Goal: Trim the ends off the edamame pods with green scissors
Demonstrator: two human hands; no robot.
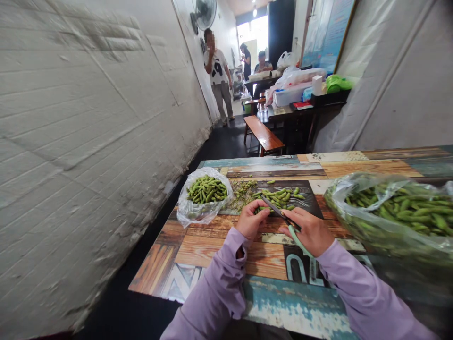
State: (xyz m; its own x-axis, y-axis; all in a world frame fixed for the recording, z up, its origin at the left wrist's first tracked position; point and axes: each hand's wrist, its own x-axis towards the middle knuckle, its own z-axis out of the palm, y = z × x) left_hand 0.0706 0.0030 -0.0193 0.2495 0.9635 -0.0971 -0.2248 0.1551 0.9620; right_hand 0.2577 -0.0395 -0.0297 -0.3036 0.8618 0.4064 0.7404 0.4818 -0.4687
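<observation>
Pinched in my left hand (252, 220) is a green edamame pod (261, 210), partly hidden by the fingers. My right hand (311, 230) grips scissors (296, 236) with pale green handles, and their dark blades reach toward the pod. Just beyond both hands lies a loose pile of edamame pods (281, 196) on a dark patch of the tabletop. Small trimmed bits (244, 190) are scattered left of that pile. A clear plastic bag (184, 208) full of pods sits farther left. At the right stands a larger clear bag (339, 208) of pods.
The patterned wooden table (219, 241) ends near the left wall (88, 141). Past it are a wooden bench (264, 134) and another table holding a white container (290, 96) and bags. One person (218, 71) stands by the wall; two others are farther back.
</observation>
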